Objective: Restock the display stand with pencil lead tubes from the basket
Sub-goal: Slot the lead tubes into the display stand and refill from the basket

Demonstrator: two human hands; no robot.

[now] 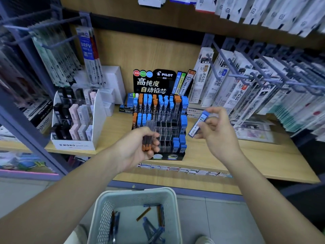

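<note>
The right hand (218, 132) pinches one blue-capped tube (198, 125) between thumb and fingertips, remaining fingers loosely curled; the tube lies just right of the display stand (153, 81), tilted, cap up, base pointing down-left toward the empty cells (168, 128); the left hand (139, 148) grips a bundle of orange-capped tubes (147, 138) in front of the stand; the basket (133, 191) below holds further tubes.

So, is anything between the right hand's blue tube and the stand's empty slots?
Partly. A column of stocked blue tubes at the display stand's right edge sits between the held blue tube and the empty slots; from above these look open. The left hand, gripping orange-capped tubes, covers only front-left slots.
</note>
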